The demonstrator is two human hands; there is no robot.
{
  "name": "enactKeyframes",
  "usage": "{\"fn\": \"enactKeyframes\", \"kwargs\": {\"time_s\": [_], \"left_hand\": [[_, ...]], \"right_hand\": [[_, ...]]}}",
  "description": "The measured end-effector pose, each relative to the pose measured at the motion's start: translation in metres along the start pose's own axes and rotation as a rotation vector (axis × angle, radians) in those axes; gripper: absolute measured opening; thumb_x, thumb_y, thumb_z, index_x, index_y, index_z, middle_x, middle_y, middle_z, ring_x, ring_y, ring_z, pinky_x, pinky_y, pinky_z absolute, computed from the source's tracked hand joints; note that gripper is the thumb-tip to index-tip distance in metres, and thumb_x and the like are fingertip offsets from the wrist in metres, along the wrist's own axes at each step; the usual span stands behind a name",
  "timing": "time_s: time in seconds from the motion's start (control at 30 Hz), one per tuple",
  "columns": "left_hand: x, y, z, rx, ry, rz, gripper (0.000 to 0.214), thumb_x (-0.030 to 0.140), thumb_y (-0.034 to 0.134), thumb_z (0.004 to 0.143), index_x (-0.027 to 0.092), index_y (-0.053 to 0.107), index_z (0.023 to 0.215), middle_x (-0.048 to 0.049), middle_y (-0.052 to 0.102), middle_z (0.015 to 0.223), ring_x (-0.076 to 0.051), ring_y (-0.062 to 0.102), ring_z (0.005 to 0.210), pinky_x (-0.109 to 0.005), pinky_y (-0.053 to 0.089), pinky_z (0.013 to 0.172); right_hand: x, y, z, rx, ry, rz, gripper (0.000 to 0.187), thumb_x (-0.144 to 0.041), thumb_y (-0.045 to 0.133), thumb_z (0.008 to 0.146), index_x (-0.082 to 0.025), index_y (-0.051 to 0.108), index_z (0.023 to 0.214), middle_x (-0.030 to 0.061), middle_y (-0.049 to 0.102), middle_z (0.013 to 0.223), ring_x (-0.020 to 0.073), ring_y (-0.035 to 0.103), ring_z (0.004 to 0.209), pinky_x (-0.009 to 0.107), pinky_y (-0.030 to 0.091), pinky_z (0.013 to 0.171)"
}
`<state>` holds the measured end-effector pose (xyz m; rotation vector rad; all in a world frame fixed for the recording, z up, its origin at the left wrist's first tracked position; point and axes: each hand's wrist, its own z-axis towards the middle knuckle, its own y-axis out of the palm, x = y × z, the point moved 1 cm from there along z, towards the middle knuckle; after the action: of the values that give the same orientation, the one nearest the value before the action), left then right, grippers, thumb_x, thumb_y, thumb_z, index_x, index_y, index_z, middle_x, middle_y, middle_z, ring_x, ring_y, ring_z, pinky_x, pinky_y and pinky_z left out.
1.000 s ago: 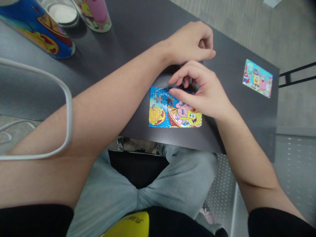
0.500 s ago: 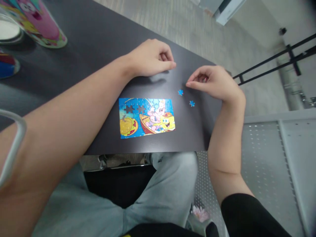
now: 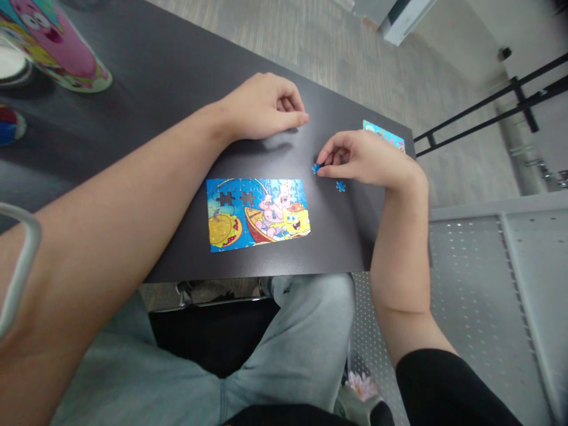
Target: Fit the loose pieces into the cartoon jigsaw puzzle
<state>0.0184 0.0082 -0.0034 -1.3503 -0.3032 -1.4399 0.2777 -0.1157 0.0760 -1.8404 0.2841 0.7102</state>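
Note:
On the dark table lies a cartoon jigsaw puzzle (image 3: 231,228), mostly assembled, with two gaps in its upper left part. My right hand (image 3: 357,157) pinches a small blue puzzle piece (image 3: 315,168) at its fingertips, to the upper right of the puzzle. Just below that hand, a second blue puzzle piece (image 3: 340,187) lies loose. My left hand (image 3: 264,109) rests on the table above the puzzle, fingers curled in and thumb against them, with nothing visible in it.
A colourful cartoon card (image 3: 384,135) lies behind my right hand near the table's (image 3: 177,59) right edge. At the far left stand a pink cartoon container (image 3: 73,56) and a round white-topped object (image 3: 11,64). Black rails (image 3: 481,106) run beyond the table.
My right hand has moved left and slightly down onto the nearer blue piece, and the card behind it has come into view. My left hand keeps its pose.

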Motion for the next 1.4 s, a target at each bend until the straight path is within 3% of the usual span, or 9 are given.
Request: {"fn": "enactKeyframes", "kwargs": {"time_s": [0.1,0.23,0.57,0.87,1.07,1.17,1.27,1.4], "left_hand": [[-0.015,0.006,0.005,0.025,0.103,-0.052,0.013,0.051,0.09,0.084,0.044,0.095,0.094,-0.0033,0.095,0.089,-0.029,0.076,0.087,-0.057,0.061,0.094],[-0.019,0.007,0.006,0.04,0.167,-0.066,0.01,0.05,0.09,0.084,0.044,0.094,0.091,-0.0023,0.092,0.081,-0.025,0.071,0.077,-0.051,0.061,0.085],[-0.009,0.006,0.004,0.033,0.117,-0.039,0.008,0.05,0.089,0.085,0.043,0.092,0.089,-0.0024,0.096,0.088,-0.024,0.072,0.077,-0.05,0.062,0.086],[-0.007,0.006,0.003,0.035,0.094,-0.03,0.009,0.05,0.089,0.084,0.043,0.092,0.089,-0.0021,0.096,0.092,-0.025,0.076,0.083,-0.048,0.061,0.089],[-0.004,0.007,0.004,0.024,0.107,-0.033,0.007,0.049,0.089,0.086,0.044,0.09,0.09,0.0007,0.096,0.09,-0.026,0.08,0.087,-0.048,0.065,0.092],[0.002,0.006,0.002,0.027,0.079,-0.023,0.003,0.039,0.091,0.088,0.041,0.09,0.087,0.0002,0.096,0.092,-0.026,0.081,0.086,-0.048,0.065,0.093],[0.015,0.005,-0.002,0.01,0.028,0.004,0.009,0.02,0.093,0.097,0.029,0.095,0.096,-0.004,0.096,0.097,-0.023,0.083,0.089,-0.043,0.063,0.094],[0.029,0.005,-0.006,0.009,-0.031,0.049,0.018,0.0,0.092,0.1,0.015,0.099,0.108,-0.0088,0.097,0.102,-0.021,0.085,0.094,-0.036,0.057,0.091]], "right_hand": [[0.007,0.003,0.001,0.032,-0.082,0.034,0.048,-0.068,0.117,0.083,-0.032,0.087,0.094,0.002,0.086,0.086,0.0255,0.078,0.081,0.044,0.065,0.076],[0.005,0.004,0.0,0.01,-0.083,0.036,0.045,-0.064,0.116,0.086,-0.031,0.086,0.092,0.0015,0.085,0.084,0.0248,0.077,0.079,0.043,0.064,0.075],[0.006,0.006,0.003,0.05,-0.122,0.059,0.037,-0.059,0.116,0.089,-0.031,0.092,0.097,0.0016,0.086,0.088,0.024,0.076,0.077,0.045,0.066,0.077],[-0.003,0.009,0.001,0.0,-0.152,0.141,0.045,-0.065,0.115,0.091,-0.032,0.087,0.098,0.0014,0.086,0.089,0.025,0.077,0.082,0.044,0.068,0.078],[-0.043,0.043,0.004,-0.018,-0.305,0.321,0.045,-0.071,0.106,0.103,-0.03,0.091,0.115,0.0054,0.09,0.102,0.0271,0.083,0.094,0.045,0.072,0.089],[-0.062,0.069,0.007,-0.071,-0.391,0.361,0.029,-0.054,0.1,0.11,-0.027,0.093,0.117,0.0045,0.09,0.098,0.024,0.081,0.088,0.043,0.071,0.087],[-0.072,0.088,0.01,-0.076,-0.511,0.375,0.009,-0.032,0.091,0.11,-0.025,0.095,0.113,0.0039,0.091,0.098,0.0212,0.079,0.084,0.042,0.068,0.089],[-0.072,0.097,0.016,-0.065,-0.544,0.227,0.009,-0.034,0.089,0.109,-0.028,0.095,0.113,0.0038,0.092,0.103,0.0223,0.074,0.087,0.042,0.065,0.089]]}}
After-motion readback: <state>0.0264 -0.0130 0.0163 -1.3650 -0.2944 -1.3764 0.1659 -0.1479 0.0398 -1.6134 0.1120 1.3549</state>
